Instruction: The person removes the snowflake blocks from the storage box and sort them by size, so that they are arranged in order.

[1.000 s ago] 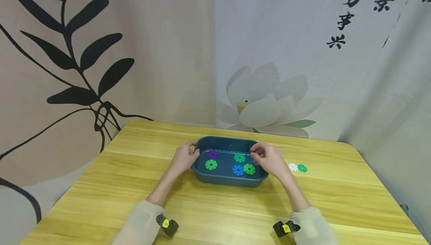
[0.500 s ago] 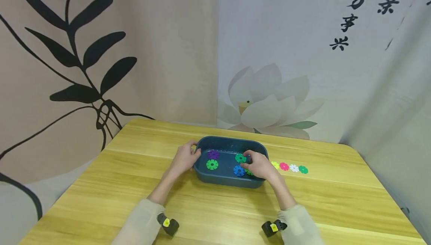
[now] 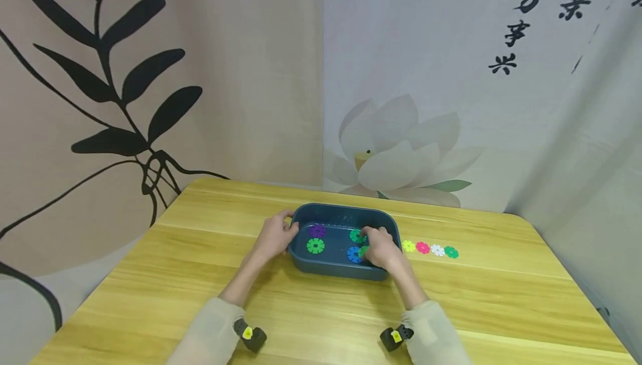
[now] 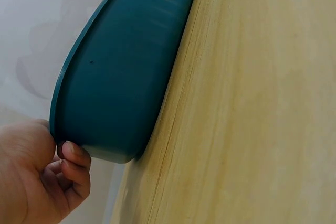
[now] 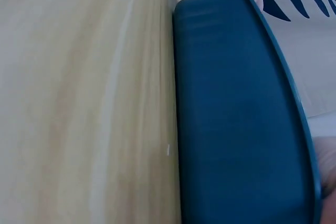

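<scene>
My left hand (image 3: 273, 235) grips the left end of the dark blue tray (image 3: 326, 267); in the left wrist view the hand (image 4: 37, 174) has thumb and curled fingers on the rim of the tray (image 4: 113, 77). Inside the tray's right part, my right hand (image 3: 383, 248) pinches a light green flower disc (image 3: 364, 251), partly covered by the fingers. That disc overlaps a blue disc (image 3: 354, 254). Just behind lies a darker green disc (image 3: 356, 235). A purple disc (image 3: 317, 231) and another light green disc (image 3: 315, 246) lie at the tray's left.
On the wooden table (image 3: 321, 320), right of the tray, a row holds a yellow disc (image 3: 408, 246), a pink disc (image 3: 423, 248), a white disc (image 3: 437, 250) and a green disc (image 3: 451, 252). Behind the table hangs a printed curtain (image 3: 261, 75).
My right hand has moved left from the tray's right rim down into the tray, and the light green disc there has shifted slightly left. The left hand keeps its place.
</scene>
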### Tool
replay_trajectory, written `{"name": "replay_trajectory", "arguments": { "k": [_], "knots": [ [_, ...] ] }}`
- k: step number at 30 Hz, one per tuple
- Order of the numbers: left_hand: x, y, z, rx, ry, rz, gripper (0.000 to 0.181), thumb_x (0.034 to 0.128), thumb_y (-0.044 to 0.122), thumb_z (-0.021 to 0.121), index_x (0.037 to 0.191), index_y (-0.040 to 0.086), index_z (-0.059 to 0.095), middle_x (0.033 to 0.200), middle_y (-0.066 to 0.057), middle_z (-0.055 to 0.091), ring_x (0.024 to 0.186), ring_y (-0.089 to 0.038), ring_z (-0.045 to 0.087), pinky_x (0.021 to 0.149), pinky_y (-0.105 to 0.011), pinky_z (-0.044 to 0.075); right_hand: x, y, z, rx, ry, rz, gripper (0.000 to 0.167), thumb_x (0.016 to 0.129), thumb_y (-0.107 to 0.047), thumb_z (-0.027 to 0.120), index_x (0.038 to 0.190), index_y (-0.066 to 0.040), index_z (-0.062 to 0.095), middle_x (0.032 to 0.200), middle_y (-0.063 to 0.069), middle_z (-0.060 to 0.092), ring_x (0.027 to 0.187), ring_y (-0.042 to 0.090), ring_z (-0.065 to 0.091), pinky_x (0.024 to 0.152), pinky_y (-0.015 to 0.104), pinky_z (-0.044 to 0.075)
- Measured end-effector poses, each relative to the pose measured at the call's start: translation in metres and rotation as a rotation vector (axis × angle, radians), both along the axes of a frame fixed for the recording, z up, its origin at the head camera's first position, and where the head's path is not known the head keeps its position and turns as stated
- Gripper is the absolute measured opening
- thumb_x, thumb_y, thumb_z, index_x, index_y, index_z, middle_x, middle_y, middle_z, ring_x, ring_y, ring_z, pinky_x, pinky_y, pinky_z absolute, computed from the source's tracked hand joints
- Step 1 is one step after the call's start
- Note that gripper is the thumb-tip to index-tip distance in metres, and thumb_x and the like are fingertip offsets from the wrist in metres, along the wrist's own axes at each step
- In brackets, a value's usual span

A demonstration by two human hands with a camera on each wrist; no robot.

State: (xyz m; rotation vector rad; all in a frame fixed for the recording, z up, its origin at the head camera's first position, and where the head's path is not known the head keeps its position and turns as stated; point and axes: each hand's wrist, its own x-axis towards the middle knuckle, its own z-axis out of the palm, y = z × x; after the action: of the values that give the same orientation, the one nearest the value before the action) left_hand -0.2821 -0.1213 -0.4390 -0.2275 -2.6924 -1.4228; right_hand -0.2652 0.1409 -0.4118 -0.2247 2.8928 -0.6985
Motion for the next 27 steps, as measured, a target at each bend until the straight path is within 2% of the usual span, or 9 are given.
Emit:
{"name": "replay_trajectory", "arguments": {
  "k": [4,8,14,17,21,27],
  "knots": [
    [0.0,0.0,0.0,0.006,-0.003,-0.001,0.038,0.0993,0.009,0.059,0.133,-0.007,0.055,0.051,-0.001,0.048,0.035,-0.018,0.053,0.036,-0.023,0.039,0.0,0.0,-0.003,-0.01,0.021,0.012,0.049,0.079,0.002,0.083,0.123,0.002,0.062,0.122,0.022,0.061,0.111,0.036,0.057,0.093,0.049,0.052],
    [0.0,-0.001,0.0,0.013,-0.006,-0.004,0.037,0.0993,0.009,0.059,0.133,-0.007,0.055,0.05,-0.001,0.047,0.035,-0.019,0.053,0.036,-0.023,0.039,0.001,0.0,-0.004,-0.039,0.013,0.014,0.043,0.078,-0.001,0.085,0.114,0.001,0.062,0.107,0.016,0.066,0.088,0.025,0.059,0.079,0.039,0.053],
    [0.001,-0.001,0.0,0.018,-0.011,-0.005,0.038,0.0995,0.009,0.059,0.133,-0.007,0.055,0.051,-0.002,0.048,0.036,-0.02,0.053,0.036,-0.024,0.04,0.001,0.0,-0.004,-0.074,0.021,0.019,0.026,0.079,-0.007,0.086,0.094,-0.005,0.065,0.092,0.009,0.066,0.075,0.019,0.055,0.071,0.036,0.051],
    [0.002,-0.001,0.001,0.02,-0.012,-0.006,0.038,0.0997,0.01,0.059,0.134,-0.007,0.055,0.051,-0.001,0.047,0.037,-0.023,0.054,0.036,-0.023,0.04,0.001,0.001,-0.005,-0.136,0.041,0.033,0.019,0.083,-0.007,0.083,0.093,-0.003,0.068,0.083,0.005,0.064,0.072,0.017,0.057,0.069,0.035,0.053],
    [0.002,-0.001,0.001,0.018,-0.011,-0.005,0.038,0.0997,0.009,0.059,0.134,-0.007,0.055,0.05,-0.001,0.047,0.039,-0.028,0.056,0.036,-0.023,0.039,0.001,0.004,-0.005,-0.195,0.092,0.039,0.013,0.088,-0.006,0.077,0.098,0.001,0.071,0.078,0.002,0.062,0.07,0.015,0.056,0.069,0.034,0.054],
    [0.003,-0.001,0.002,0.016,-0.008,-0.012,0.038,0.0999,0.009,0.058,0.134,-0.008,0.055,0.05,-0.001,0.047,0.039,-0.03,0.057,0.036,-0.022,0.037,-0.004,0.012,-0.004,-0.249,0.218,0.037,0.012,0.09,-0.01,0.076,0.089,0.0,0.07,0.062,0.0,0.052,0.056,0.013,0.041,0.06,0.029,0.042]
  ]
}}
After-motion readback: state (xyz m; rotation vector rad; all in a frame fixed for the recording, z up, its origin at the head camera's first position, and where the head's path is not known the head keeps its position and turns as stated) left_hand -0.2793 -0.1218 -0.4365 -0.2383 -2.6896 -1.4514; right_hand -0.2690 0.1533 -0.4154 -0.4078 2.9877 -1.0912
